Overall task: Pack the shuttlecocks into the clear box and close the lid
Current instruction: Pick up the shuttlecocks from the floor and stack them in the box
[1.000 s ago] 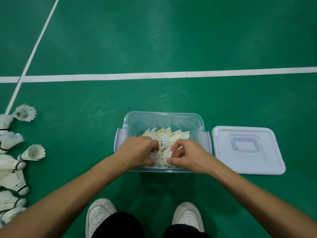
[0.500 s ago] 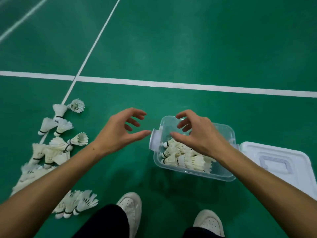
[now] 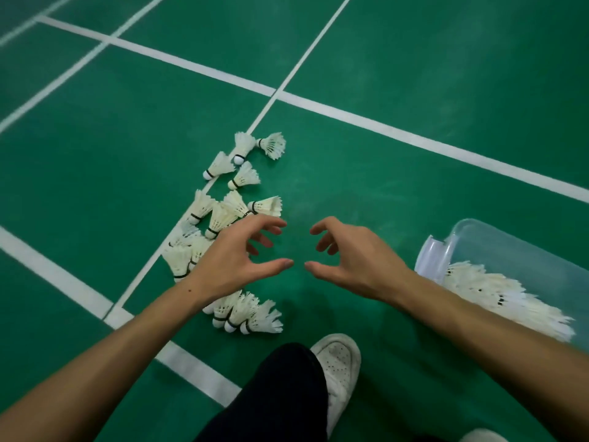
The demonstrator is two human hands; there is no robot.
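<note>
My left hand [image 3: 236, 266] and my right hand [image 3: 357, 260] hang over the green floor [image 3: 414, 74], side by side with thumbs pointing toward each other and a small gap between the thumb tips. Both grips are empty, fingers loosely curved and spread, holding nothing.

The loose shuttlecocks [image 3: 232, 208] lie on the floor to the left of and beyond my left hand; the fingers of that hand overlap the nearest ones in the view, and I cannot tell whether they touch. A further small bunch of shuttlecocks [image 3: 248, 314] lies just near of my left wrist. The clear box [image 3: 497, 240] sits to the right of my right forearm, cut off by the right edge, its lid off and out of view. It holds packed shuttlecocks [image 3: 490, 291], just right of my right wrist.

They are white feather shuttlecocks with rounded white cork tips and a dark band where cork meets feathers. The loose ones lie on their sides, strung out in a rough line along a white court line [image 3: 223, 167] that runs from near left to far right. Their long axes vary: most point cork-first to the near left, two point cork to the left. The near bunch lies parallel, corks near-left, feathers fanning right. Those in the box lie flat with feathers toward the near right.

My white shoe [image 3: 341, 362] and dark trouser leg [image 3: 280, 397] show at the near edge.
</note>
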